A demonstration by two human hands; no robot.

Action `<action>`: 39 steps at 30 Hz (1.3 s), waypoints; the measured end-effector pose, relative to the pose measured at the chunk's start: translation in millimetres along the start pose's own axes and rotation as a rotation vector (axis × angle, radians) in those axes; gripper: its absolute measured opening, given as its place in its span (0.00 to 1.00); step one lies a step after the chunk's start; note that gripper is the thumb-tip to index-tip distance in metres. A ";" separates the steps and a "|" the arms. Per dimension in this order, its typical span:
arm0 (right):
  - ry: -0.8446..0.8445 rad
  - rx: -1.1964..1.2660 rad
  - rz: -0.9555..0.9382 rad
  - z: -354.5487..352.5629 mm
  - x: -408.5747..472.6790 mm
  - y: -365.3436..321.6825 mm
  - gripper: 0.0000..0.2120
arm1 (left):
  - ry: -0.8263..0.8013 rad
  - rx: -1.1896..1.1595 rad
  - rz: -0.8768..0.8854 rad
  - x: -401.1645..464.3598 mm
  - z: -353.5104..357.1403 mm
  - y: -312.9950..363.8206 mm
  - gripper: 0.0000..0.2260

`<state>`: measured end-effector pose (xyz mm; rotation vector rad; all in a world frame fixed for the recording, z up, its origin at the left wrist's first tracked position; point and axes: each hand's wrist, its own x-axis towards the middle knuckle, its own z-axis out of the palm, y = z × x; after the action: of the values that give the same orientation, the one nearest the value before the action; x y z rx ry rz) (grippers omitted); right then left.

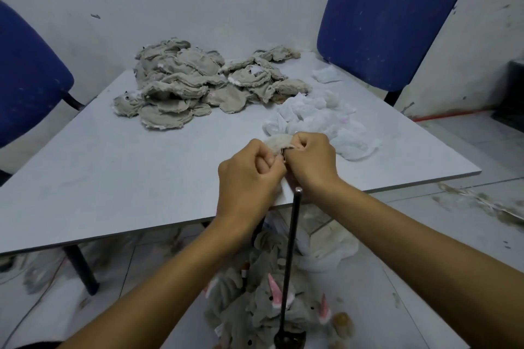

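the small beige plush piece (pixel 279 142) sits between both hands, over the near edge of the bench (pixel 113 178). the left hand (pixel 249 170) and right hand (pixel 310 161) are both curled tight, pinching it at their meeting fingertips, so neither is nearer. its long axis runs left to right across the knuckles, and its free, rounded edge points away from the person, toward the white scraps (pixel 317 119). the upright metal rod (pixel 292 249) stands just below the hands, its tip under the right wrist. judging by this, the piece must come down and toward the person to meet the tip.
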<state>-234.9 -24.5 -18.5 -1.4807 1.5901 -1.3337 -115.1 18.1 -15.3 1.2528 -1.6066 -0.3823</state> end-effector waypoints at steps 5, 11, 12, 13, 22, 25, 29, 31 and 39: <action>-0.276 0.176 0.024 -18.5 3.5 3.4 0.16 | -0.366 0.244 0.085 26.1 -29.8 -26.1 0.32; -0.372 0.698 0.214 -16.8 2.0 -3.9 0.10 | -0.272 0.035 -0.106 32.8 -26.3 -43.1 0.13; -0.329 0.672 0.161 -15.6 0.7 -2.4 0.08 | -0.258 0.015 -0.138 35.3 -24.5 -44.5 0.10; -0.296 0.638 0.098 -14.9 -1.1 -0.8 0.07 | -0.250 0.008 -0.164 36.6 -23.6 -45.3 0.08; -0.147 0.241 -0.232 -14.0 -13.0 3.7 0.08 | -0.217 0.047 -0.149 34.8 -22.5 -44.2 0.12; -0.129 0.384 -0.052 -14.8 -11.7 1.9 0.08 | -0.230 0.089 -0.124 35.4 -27.6 -44.8 0.13; -0.053 0.459 0.056 -18.0 -4.8 -5.2 0.14 | -0.122 0.162 -0.057 39.8 -43.8 -40.4 0.10; 0.013 0.502 0.109 -22.3 1.1 -9.6 0.16 | -0.025 0.226 -0.086 43.5 -54.5 -44.4 0.09; 0.037 0.452 0.040 -36.1 4.2 -6.7 0.13 | 0.129 0.478 -0.070 43.4 -73.4 -68.1 0.10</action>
<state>-266.0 -17.9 0.4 -1.1471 1.2238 -1.5770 -14.3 -23.6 -11.9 1.6580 -1.5971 0.0496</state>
